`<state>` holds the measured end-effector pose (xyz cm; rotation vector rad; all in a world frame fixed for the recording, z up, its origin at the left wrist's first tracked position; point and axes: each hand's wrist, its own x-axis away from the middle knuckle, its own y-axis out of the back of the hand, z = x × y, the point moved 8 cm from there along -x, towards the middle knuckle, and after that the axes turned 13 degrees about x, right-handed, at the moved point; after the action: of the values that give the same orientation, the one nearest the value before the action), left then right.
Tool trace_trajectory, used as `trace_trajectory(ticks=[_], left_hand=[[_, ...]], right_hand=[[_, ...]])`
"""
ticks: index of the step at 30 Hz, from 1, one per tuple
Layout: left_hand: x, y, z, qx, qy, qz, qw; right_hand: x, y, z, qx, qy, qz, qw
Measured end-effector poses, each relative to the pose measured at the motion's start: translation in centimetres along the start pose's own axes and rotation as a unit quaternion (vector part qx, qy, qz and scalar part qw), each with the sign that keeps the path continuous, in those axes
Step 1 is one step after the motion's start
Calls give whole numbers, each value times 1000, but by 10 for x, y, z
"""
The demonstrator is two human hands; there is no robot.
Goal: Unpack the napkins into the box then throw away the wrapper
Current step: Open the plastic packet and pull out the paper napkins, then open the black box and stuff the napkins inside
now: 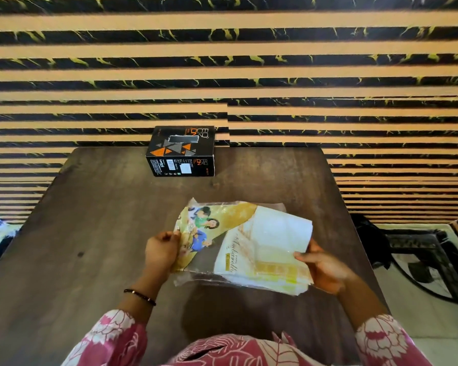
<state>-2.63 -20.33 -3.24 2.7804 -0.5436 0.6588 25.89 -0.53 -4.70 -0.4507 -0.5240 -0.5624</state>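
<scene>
At lower centre, the left hand point(161, 250) pinches the wrapper point(196, 231) while the right hand point(325, 268) grips the napkins point(275, 244), probably to pull them apart. The box point(181, 151) waits at upper centre of the table point(103, 220).

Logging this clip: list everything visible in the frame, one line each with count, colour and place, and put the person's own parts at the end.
Black cardboard tissue box with orange and grey triangles: one, far edge of the table, slot on top.
Clear plastic printed wrapper: one, yellow with a picture, held above the table's middle.
White paper napkins: one stack, partly inside the wrapper, at its right end.
Dark brown wooden table: one, fills the centre.
Striped black and tan wall: behind the table.
Black metal frame: one, right of the table.
Left hand: grips the wrapper's left end; beaded bracelet on the wrist.
Right hand: grips the napkin end.
Pink floral sleeves: two, bottom edge.
</scene>
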Motion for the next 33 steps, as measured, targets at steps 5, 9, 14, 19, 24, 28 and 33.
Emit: trace_trajectory(ticks=[5,9,14,19,24,28,33], left_hand=[[9,-17,-21,-270,-99,41,957],[55,-81,-46,-369,-358,198,835],[53,-113,19,-497,-260,311,767],[29,-91,45,-563,-181,253,766],[30,-73,31,-569,-104,174,797],[34,-69,21,-569,-94,142,805],[-2,-59,54,-586,-41,101,803]], right_hand=[[9,24,-6,-6,-10,-35,999],[8,22,-7,52,-31,-30,998],[8,20,-6,105,-42,-32,993],[25,49,-4,61,-22,-75,995],[44,73,-2,-93,45,-143,984],[43,72,-21,-202,80,-192,957],[37,64,-42,-317,119,-263,904]])
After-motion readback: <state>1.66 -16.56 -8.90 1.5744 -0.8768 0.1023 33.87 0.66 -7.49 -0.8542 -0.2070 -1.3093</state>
